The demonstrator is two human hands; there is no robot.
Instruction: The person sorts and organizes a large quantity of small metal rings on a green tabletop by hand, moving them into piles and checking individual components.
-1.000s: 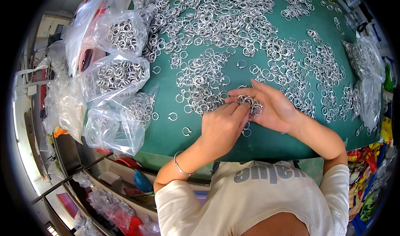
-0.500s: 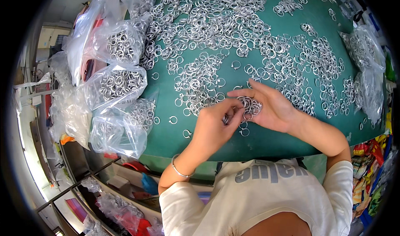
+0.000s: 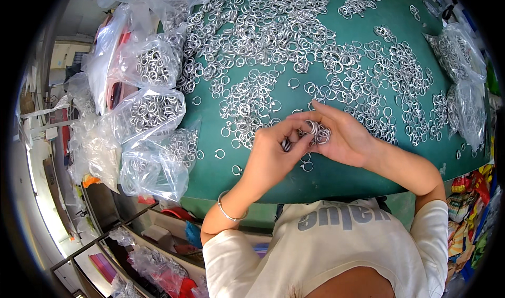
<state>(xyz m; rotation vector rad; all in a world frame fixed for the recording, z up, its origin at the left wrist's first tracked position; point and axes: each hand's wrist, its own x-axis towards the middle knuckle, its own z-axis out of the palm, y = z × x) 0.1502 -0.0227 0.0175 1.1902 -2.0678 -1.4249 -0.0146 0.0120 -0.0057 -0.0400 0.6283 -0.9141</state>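
My right hand (image 3: pixel 344 137) curves loosely around a bunch of silvery metal rings (image 3: pixel 322 134), holding it above the green surface (image 3: pixel 336 182). Just left of the bunch, my left hand (image 3: pixel 271 153) curls over a few rings (image 3: pixel 286 144), its thumb at the bunch's edge. I reckon rings could spill past my loose right fingers if the palm tips; being jumbled loops, they could also hook together and drag neighbours out. Any dropped one could mix with the loose rings (image 3: pixel 306 166) on the bunch's near side or the pile (image 3: pixel 250 108) beyond it to the left. Compared with a second ago, my left fingers are drawn back leftward from the bunch, and rings show in their curl; my right hand stays cupped.
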